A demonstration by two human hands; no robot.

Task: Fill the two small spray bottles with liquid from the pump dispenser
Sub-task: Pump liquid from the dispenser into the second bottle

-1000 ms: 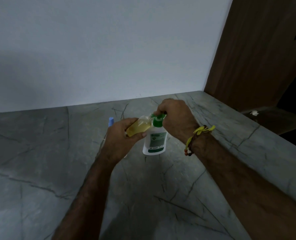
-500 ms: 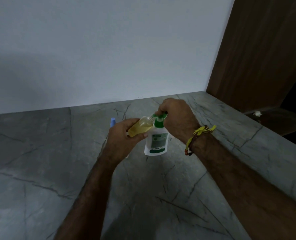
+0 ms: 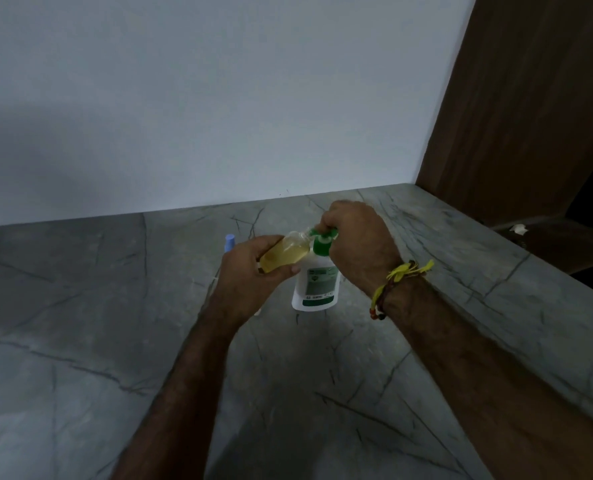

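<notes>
Grey veined stone counter (image 3: 426, 341), plain white wall (image 3: 218, 98) behind, brown wood panel (image 3: 530, 98) far right. Nothing near on the counter – all of it sits mid-surface, toward the wall.

Pump dispenser (image 3: 317, 282) standing upright on the counter, white body, green pump head. Right hand (image 3: 357, 244) wrapped down over the pump head, fingers closed on it – looks placed to press while steadying the bottle. Yellow thread band (image 3: 402, 275) on that wrist.

Small spray bottle (image 3: 286, 252) in left hand (image 3: 250, 275), fist closed round the lower body, cap off. Tilted steeply, open neck pushed up against the green nozzle – presumably so liquid lands inside, not on the stone. Mostly full of yellow liquid already; likely near done with this one.

Second bottle (image 3: 230, 241) just behind the left hand, only the blue cap showing; fill level hidden.

Risk: neck slipping off the nozzle mid-press, spill over fingers.
</notes>
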